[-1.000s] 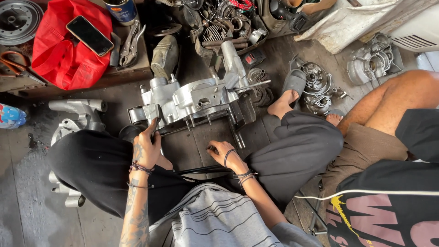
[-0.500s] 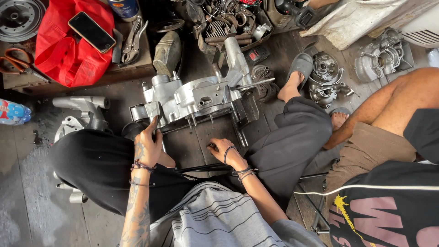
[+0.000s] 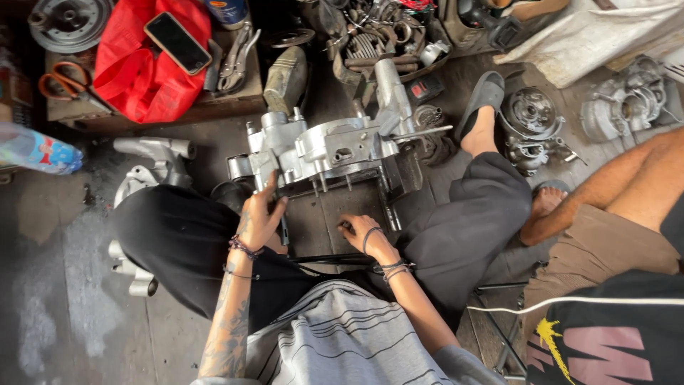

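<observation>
Fingers of the left hand [image 3: 260, 217] curled loosely against the near edge of the silver engine case [image 3: 324, 150], seemingly steadying it on the floor between the person's knees. The right hand [image 3: 360, 232] rested on the dark mat [image 3: 320, 221] just beside it, fingers bent; whether it held anything could not be told.

- Scene lit by soft, even daylight w/ weak shadows.
- Glare seen on engine casing [image 3: 335, 146] (bright metal).
- Edges slightly bent by wide-angle; focus kept mostly sharp.
</observation>
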